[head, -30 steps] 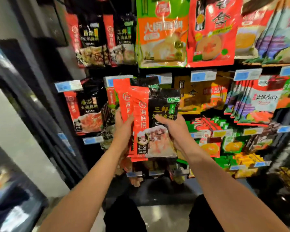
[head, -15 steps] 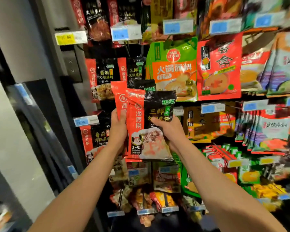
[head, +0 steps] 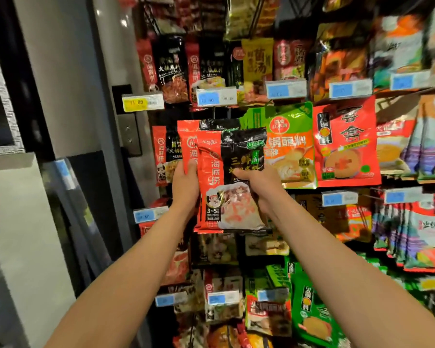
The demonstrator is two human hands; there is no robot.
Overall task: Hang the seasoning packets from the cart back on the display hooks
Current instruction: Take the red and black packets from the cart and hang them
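Your left hand (head: 185, 187) gripping the rear red-and-black seasoning packets (head: 190, 146), your right hand (head: 258, 189) pinching the front packet (head: 236, 177) — stack held upright before the display hooks, beside green dipping-sauce packets (head: 289, 144)

The held packets (head: 232, 179) hide the hook behind them. Packets at the right edge (head: 432, 136) are blurred and cut off; price tags' (head: 285, 89) figures mostly unreadable.
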